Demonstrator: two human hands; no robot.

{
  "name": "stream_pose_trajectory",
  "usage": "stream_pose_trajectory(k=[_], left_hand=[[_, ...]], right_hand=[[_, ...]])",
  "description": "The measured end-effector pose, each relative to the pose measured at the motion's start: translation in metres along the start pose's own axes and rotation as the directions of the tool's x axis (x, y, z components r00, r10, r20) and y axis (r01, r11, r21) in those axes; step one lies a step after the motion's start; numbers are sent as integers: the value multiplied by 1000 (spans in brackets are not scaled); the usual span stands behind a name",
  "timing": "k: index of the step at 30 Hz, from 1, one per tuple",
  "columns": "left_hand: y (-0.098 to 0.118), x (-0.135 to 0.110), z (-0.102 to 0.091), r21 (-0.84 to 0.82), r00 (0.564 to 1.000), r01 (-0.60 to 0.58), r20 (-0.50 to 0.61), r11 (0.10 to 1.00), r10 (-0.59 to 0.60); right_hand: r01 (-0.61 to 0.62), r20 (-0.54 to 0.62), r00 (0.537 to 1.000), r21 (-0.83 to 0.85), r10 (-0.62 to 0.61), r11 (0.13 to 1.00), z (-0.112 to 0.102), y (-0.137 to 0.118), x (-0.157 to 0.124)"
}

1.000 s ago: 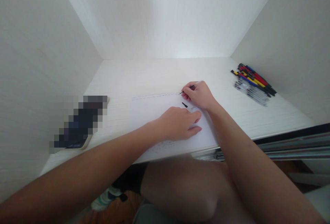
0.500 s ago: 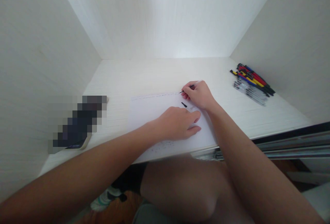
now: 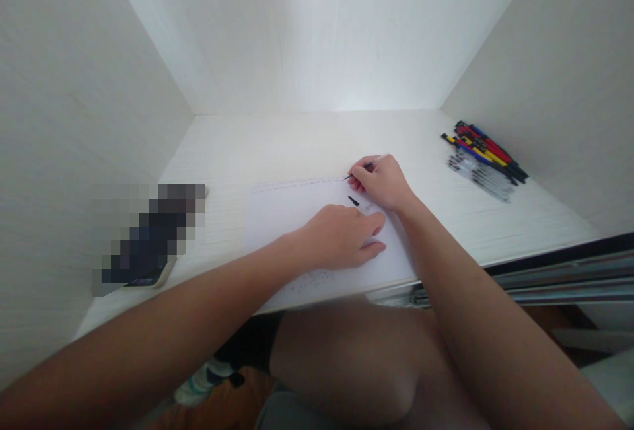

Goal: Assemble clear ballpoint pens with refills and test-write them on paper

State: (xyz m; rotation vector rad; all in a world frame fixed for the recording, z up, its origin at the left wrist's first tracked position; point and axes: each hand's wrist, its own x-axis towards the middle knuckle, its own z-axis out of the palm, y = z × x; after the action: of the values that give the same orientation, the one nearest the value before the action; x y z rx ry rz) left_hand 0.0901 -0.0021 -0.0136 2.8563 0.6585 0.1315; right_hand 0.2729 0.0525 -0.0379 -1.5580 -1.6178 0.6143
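My right hand [image 3: 380, 181] is closed round a pen [image 3: 368, 166] with a clear barrel and a dark grip. The pen's tip touches the sheet of paper [image 3: 277, 218] near its top edge, at the end of a line of small handwriting. My left hand [image 3: 345, 236] lies palm down across the middle of the sheet, its thumb and forefinger apart, holding nothing. Between the two hands a small black pen cap [image 3: 353, 201] rests on the paper. Small dark marks show near the sheet's lower edge, below my left wrist.
A pile of red, yellow, blue and black pens [image 3: 488, 149] lies at the right, beside several clear-barrelled pens [image 3: 483, 179]. At the left a phone [image 3: 166, 275] is partly blurred by blocks. White panels enclose the desk [image 3: 228, 146] on three sides.
The pen tip has shifted very slightly to the left along the written line. My left hand, the cap and the other pens have stayed in place.
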Motion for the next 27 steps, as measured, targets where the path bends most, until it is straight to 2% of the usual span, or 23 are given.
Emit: stream_pose_trajectory(k=[5, 27], left_hand=[[1, 0, 0, -1, 1000, 12, 3, 1000, -12], [-1, 0, 2, -16, 1000, -1, -17, 1000, 1]], right_hand=[[-10, -31, 999, -19, 9, 1000, 0, -1, -1], [-12, -28, 1000, 2, 12, 1000, 1, 0, 0]])
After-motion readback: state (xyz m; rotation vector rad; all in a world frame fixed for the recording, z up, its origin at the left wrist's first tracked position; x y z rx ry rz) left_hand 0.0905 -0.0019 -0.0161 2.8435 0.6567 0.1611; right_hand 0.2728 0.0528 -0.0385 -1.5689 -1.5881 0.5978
